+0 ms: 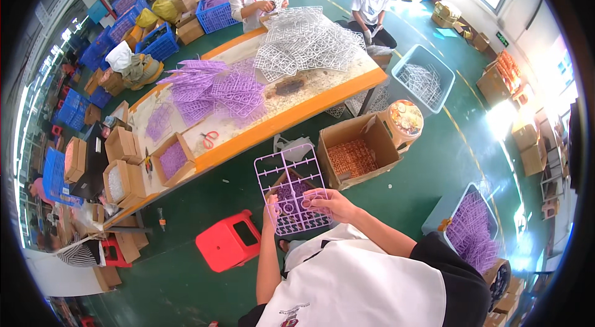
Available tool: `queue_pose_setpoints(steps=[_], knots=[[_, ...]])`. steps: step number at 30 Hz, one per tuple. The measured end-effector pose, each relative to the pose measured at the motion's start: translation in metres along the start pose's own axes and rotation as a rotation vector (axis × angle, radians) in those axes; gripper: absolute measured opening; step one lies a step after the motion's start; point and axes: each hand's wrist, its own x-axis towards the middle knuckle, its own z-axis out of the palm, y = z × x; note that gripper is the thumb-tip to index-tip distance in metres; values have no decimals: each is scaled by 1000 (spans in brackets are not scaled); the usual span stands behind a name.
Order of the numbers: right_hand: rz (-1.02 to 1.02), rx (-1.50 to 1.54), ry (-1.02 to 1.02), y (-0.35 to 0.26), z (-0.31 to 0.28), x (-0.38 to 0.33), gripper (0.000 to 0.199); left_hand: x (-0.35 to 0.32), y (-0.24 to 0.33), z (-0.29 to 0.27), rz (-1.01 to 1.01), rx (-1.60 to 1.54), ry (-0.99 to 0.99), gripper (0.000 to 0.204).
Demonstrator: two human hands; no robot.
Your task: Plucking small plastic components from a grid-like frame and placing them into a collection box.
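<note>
A light purple plastic moulded frame (289, 160), with thin runners and small parts in its lower half, is held upright in front of me. My left hand (271, 210) is closed on its lower left edge. My right hand (334, 204) has its fingers bent at the lower right part of the frame, against a small ring-shaped piece. Behind the frame, seen through its gaps, a cardboard box (273, 189) holds small dark purple pieces. How far the right fingers press on the ring is too small to tell.
An orange-edged worktable (279, 117) bears heaps of purple frames (204, 88) and white frames (310, 42), plus red-handled scissors (209, 139). Near me stand a red stool (229, 241), a carton of orange pieces (390, 163) and a bin of purple frames (496, 212). Two people work beyond the table.
</note>
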Motion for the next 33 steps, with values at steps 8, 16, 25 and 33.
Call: queue_pose_setpoints(steps=[8, 16, 25, 33], knots=[[5, 18, 3, 6, 2, 5, 33, -31, 24, -8, 76, -173, -77, 66], [52, -64, 68, 2, -2, 8, 28, -73, 83, 14, 184, -307, -350, 78], [-31, -425, 149, 15, -12, 17, 20, -122, 109, 43, 228, -107, -165, 35], [-206, -760, 344, 34, -5, 23, 22, -108, 88, 47, 330, 367, 253, 27]])
